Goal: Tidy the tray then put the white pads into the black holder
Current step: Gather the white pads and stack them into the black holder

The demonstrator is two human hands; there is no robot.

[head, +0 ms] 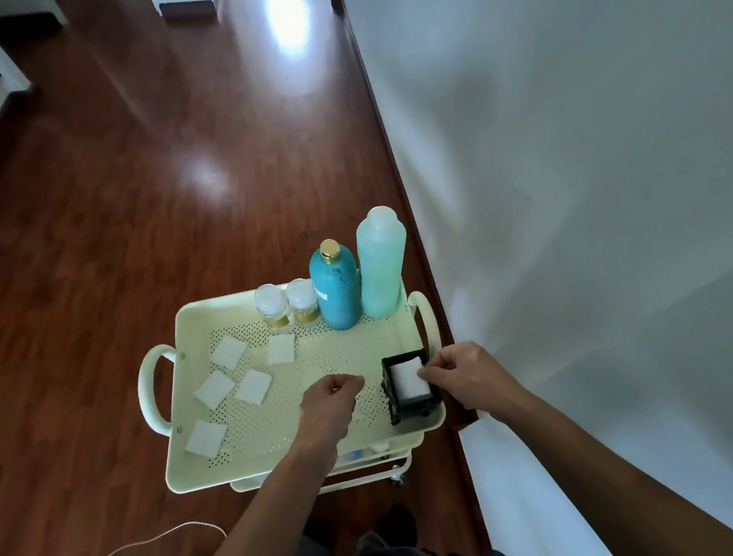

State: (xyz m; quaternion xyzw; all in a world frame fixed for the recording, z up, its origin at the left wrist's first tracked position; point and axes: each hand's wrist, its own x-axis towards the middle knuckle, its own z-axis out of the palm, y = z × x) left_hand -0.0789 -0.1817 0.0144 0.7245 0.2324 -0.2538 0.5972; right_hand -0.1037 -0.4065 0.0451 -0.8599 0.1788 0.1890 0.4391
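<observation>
five pads loose on the tray, one stack in the holder

a cream perforated tray [203,461] tops a wheeled cart, with a loop handle [151,389] on its left end. five white pads lie flat and apart on its left half: the nearest pad [206,438] sits by the near-left corner, a second pad [214,389] lies farther in, a third pad [229,352] is the farthest left one, a fourth pad [254,387] lies right of the second, and a fifth pad [281,348] sits far and toward the middle.

along the far rim stand two small jars [288,305] with white lids, side by side, then a teal bottle [335,290] with a gold cap, then a taller pale green bottle [382,266] at the far-right corner.

the left hand [331,403] hovers over the middle of the tray, fingers curled in loosely; whether it pinches anything i cannot tell.

at the near-right corner stands the black holder [392,400], with white pads [406,380] stacked inside it. the right hand [462,376] is just right of the holder, thumb and forefinger pressed together at the right edge of the top pad in the stack.

right of the cart runs a white wall [571,163]; left and far is a red-brown wood floor [137,166].
</observation>
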